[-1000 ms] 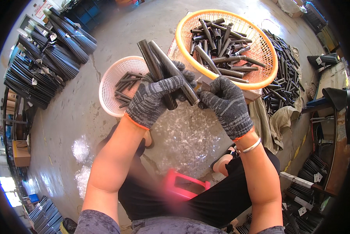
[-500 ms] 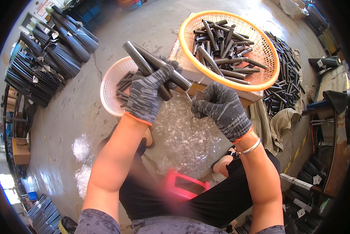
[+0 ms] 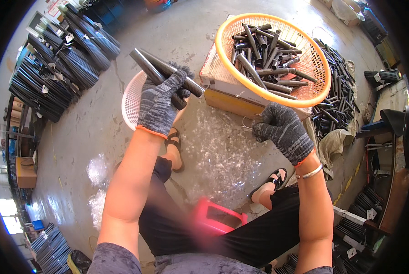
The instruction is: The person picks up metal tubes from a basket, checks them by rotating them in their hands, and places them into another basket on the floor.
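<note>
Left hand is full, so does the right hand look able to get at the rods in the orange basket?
Probably yes: the right hand sits just below the orange basket, with nothing between.

Under the orange basket [image 3: 222,50], a flat cardboard box [image 3: 227,98], tan sides, pale top. At the left edge, another brown carton [image 3: 25,172] on the floor. Small white tags [image 3: 69,38] tied on the dark rod bundles upper left; more white tags [image 3: 372,213] lower right. Top left, possibly a red-and-white sign [image 3: 54,6], blurred.
</note>
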A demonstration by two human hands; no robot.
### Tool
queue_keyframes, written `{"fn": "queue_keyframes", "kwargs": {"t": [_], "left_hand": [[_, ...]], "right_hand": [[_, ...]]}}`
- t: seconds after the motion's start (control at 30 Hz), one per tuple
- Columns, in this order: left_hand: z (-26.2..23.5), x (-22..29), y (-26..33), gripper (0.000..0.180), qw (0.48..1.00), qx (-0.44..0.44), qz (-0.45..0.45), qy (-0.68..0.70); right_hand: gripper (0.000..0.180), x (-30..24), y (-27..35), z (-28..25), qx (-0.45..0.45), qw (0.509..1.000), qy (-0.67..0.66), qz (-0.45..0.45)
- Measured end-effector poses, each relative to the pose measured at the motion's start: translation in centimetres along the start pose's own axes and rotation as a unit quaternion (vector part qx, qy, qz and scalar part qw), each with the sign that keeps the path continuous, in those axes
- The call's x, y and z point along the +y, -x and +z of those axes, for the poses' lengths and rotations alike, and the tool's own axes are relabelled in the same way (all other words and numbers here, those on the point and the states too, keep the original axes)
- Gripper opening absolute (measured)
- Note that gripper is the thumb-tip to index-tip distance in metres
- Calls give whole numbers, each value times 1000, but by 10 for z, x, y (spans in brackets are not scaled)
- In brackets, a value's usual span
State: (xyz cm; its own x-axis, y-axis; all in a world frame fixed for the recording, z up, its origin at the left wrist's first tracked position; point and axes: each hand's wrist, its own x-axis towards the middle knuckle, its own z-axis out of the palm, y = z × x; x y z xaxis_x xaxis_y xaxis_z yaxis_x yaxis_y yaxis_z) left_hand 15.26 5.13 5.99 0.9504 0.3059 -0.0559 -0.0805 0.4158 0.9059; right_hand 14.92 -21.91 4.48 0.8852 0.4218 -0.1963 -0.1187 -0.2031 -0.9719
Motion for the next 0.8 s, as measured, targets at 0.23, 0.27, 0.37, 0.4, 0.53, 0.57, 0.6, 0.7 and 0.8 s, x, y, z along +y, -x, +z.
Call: {"fn": "queue_keyframes", "kwargs": {"t": [0.23, 0.27, 0.37, 0.4, 0.53, 0.57, 0.6, 0.7, 0.8], "left_hand": [[7, -3, -3, 18, 998, 12, -47, 42], [4, -1, -2, 19, 997, 15, -53, 48], [1, 5, -1, 19, 997, 35, -43, 54], [-1, 5, -1, 19, 998, 27, -45, 44], [-8, 3, -6, 19, 999, 30, -14, 38], [-10, 5, -10, 19, 998, 42, 5, 45], [-13, 9, -13, 20, 996, 53, 13, 66], [-14, 12, -12, 18, 997, 51, -23, 52], [-15, 8, -6, 17, 997, -4, -53, 48]], "right_hand": [[13, 52, 4, -5, -188, 803, 559, -90], [12, 52, 8, 3, -217, 810, 535, -99], [12, 43, 13, 24, -287, 824, 482, -86], [13, 41, 13, 28, -308, 826, 467, -74], [17, 61, 12, 34, -418, 727, 544, -9], [16, 69, 16, 38, -440, 707, 554, -13], [15, 76, 22, 43, -460, 687, 562, -20], [18, 90, 30, 59, -427, 678, 596, -52], [17, 67, 23, 51, -271, 753, 590, -104]]}}
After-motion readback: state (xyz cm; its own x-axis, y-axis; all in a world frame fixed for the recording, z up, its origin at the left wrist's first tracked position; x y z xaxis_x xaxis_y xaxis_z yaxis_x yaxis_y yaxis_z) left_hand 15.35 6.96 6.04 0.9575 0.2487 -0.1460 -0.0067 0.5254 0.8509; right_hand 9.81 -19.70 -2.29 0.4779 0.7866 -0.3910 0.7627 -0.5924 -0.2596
